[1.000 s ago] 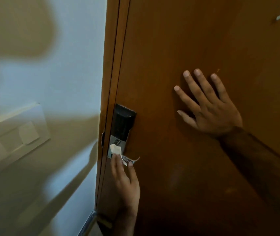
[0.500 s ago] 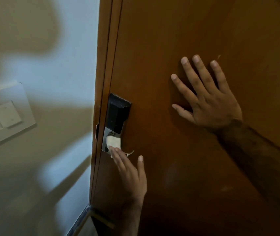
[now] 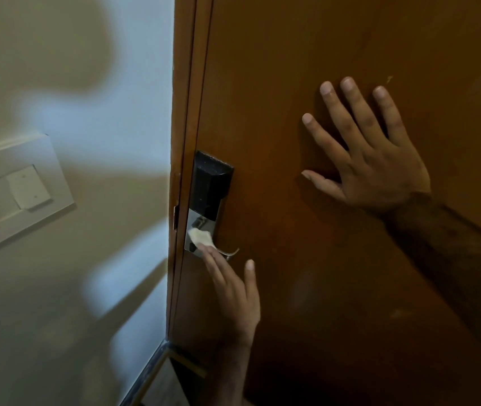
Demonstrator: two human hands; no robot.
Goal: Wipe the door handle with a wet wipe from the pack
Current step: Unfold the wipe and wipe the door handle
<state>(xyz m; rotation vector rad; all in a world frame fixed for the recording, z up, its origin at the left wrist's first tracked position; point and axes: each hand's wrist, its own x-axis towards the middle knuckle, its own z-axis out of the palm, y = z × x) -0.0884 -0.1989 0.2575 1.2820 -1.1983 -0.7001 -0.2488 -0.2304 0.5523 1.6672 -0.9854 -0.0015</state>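
Note:
A brown wooden door fills the right of the view. Near its left edge sits a lock unit, black on top and silver below, with a silver lever handle whose tip shows. My left hand reaches up from below and presses a small folded white wet wipe against the silver plate at the handle's base, fingers covering most of the lever. My right hand lies flat on the door, fingers spread, to the right of and above the lock. The wipe pack is not visible.
A cream wall stands left of the door frame, with a white switch panel on it. A metal threshold strip runs along the floor at the door's foot.
My left hand has slid the wipe from the lever up onto the silver plate. The camera shifted slightly; my right hand stays flat on the door.

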